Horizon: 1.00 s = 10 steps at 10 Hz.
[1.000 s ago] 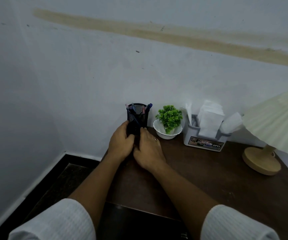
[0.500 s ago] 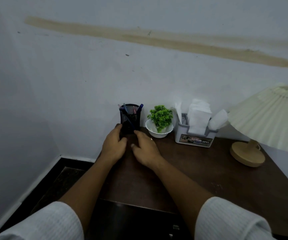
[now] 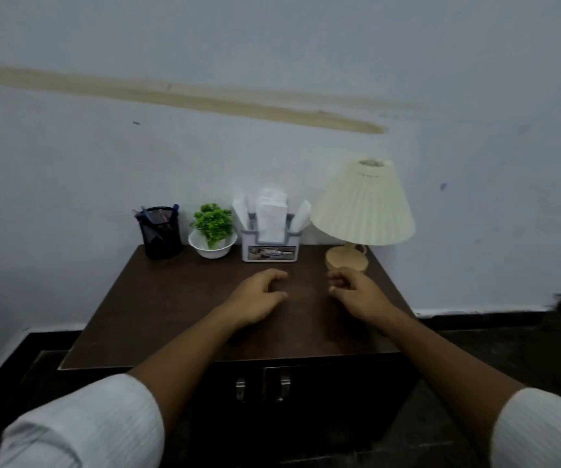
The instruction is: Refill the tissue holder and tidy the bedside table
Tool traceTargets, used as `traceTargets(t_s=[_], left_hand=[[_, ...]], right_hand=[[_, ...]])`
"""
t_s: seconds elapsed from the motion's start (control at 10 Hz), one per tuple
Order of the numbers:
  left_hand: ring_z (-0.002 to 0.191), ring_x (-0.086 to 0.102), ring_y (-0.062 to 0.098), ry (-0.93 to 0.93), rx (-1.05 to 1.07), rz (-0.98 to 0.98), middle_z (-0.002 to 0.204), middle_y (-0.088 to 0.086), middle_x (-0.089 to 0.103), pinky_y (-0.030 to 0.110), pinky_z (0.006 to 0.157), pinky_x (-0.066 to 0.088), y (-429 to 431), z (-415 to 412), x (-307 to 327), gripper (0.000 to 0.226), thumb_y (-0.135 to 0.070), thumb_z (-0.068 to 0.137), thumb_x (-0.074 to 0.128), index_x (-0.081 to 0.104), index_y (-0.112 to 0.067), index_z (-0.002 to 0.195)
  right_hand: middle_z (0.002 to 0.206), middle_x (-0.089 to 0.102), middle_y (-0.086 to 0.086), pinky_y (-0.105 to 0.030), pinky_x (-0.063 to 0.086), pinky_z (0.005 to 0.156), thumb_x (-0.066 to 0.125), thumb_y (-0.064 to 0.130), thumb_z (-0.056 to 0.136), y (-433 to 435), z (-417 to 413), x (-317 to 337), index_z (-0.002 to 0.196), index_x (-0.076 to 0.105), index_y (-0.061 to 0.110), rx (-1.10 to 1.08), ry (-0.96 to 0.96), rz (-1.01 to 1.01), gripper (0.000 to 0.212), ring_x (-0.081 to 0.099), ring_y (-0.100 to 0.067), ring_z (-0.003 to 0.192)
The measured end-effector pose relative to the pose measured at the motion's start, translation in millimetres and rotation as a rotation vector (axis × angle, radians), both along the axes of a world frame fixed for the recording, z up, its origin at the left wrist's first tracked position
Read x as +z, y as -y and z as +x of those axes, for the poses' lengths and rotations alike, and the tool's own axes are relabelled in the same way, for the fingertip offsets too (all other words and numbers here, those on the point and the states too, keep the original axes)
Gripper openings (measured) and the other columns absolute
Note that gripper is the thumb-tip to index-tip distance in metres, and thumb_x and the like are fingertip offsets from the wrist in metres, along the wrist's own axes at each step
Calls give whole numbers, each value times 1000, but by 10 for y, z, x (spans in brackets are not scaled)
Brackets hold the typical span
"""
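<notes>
Along the far edge of the table (image 3: 177, 309), against the wall, four things stand in a row: a black mesh pen cup (image 3: 161, 233) at the far left corner, a small green plant (image 3: 212, 231) in a white bowl just beside it, the tissue holder (image 3: 270, 246) near the middle with white tissues (image 3: 271, 211) standing up out of it, and a pleated lamp (image 3: 361, 204) toward the far right corner. Both hands hover over the bare middle of the table, apart from every object. Left hand (image 3: 258, 297): fingers loosely curled, holding nothing. Right hand (image 3: 356, 293): fingers likewise curled and empty, near the lamp base but not touching. The holder looks filled, so the step in hand is judged to be final straightening. To do it well: nudge each item from its base, not its top; steady the lamp by the foot, since the shade sits high; keep sleeves clear of the loose tissue tips, which would drag out easily.
</notes>
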State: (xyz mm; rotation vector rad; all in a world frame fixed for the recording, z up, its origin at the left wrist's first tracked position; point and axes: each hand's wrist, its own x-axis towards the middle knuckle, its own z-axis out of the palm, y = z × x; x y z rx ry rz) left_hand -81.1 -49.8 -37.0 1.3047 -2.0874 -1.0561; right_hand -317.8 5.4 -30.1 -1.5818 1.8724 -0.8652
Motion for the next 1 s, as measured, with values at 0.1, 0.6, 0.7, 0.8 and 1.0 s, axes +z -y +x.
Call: traceTargets(t_s=[0.1, 0.6, 0.7, 0.8, 1.0], left_hand=[[133, 51, 14, 29, -73, 12, 148, 0, 54, 31, 113, 40, -45, -412, -24, 57, -26, 92, 68, 50, -26, 145], [149, 31, 22, 287, -126, -306, 163, 4, 34, 33, 120, 26, 229, -1223, -210, 77, -37, 92, 66, 31, -19, 157], [150, 30, 22, 287, -145, -289, 163, 3, 33, 34, 121, 26, 181, -1129, -182, 74, -34, 93, 65, 32, -19, 157], [151, 28, 20, 251, -124, -255, 164, 3, 32, 31, 122, 23, 55, -824, -106, 71, -31, 95, 64, 33, -16, 157], [140, 44, 21, 200, 7, -364, 152, 7, 49, 23, 112, 29, -60, -44, 347, 60, -21, 92, 67, 46, -12, 148]], right_hand=[[134, 61, -1, -36, 48, 102, 63, 27, 95, -106, -326, -45, 138, 55, 23, -45, -154, 27, 45, 58, -20, 121], [158, 36, -11, -49, 26, 121, 54, 47, 93, 170, -482, -436, 151, 34, 16, 8, -481, 5, 69, 33, -30, 146], [148, 48, -10, -47, 33, 117, 55, 44, 93, 119, -443, -371, 144, 42, 16, 14, -498, -8, 59, 42, -28, 138], [139, 55, -9, -42, 42, 108, 59, 36, 93, -16, -243, -195, 138, 48, 17, 114, -478, 10, 50, 51, -27, 128], [140, 57, -10, -40, 44, 108, 58, 22, 93, 65, 450, 393, 141, 49, 17, 285, -373, -126, 49, 54, -27, 128]])
